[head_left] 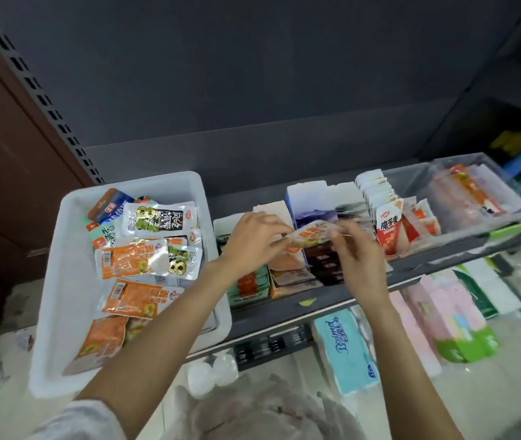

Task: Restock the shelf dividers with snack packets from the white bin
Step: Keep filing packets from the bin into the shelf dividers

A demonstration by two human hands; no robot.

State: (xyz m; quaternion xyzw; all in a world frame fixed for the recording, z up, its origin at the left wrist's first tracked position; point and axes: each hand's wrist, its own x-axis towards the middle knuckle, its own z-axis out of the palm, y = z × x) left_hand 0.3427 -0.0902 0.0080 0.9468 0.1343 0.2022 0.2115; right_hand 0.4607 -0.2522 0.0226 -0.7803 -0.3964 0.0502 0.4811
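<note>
An orange-and-white snack packet (pixel 313 234) hangs flat above the shelf dividers (pixel 303 198). My left hand (pixel 253 241) pinches its left end and my right hand (pixel 356 249) pinches its right end. Below it stand rows of upright packets in card and clear dividers: green-edged ones, orange ones and dark ones. The white bin (pixel 71 281) sits on the left end of the shelf. It holds several loose packets, mostly orange (pixel 132 296) and a few black-and-white (pixel 157 219).
Red-and-white packets (pixel 389 230) fill the dividers to the right, then a clear box (pixel 462 188) of more packets. The dark shelf edge (pixel 332 304) runs below. Underneath lie tissue packs (pixel 345 350) and pink and green packages (pixel 453 319). A brown panel stands at left.
</note>
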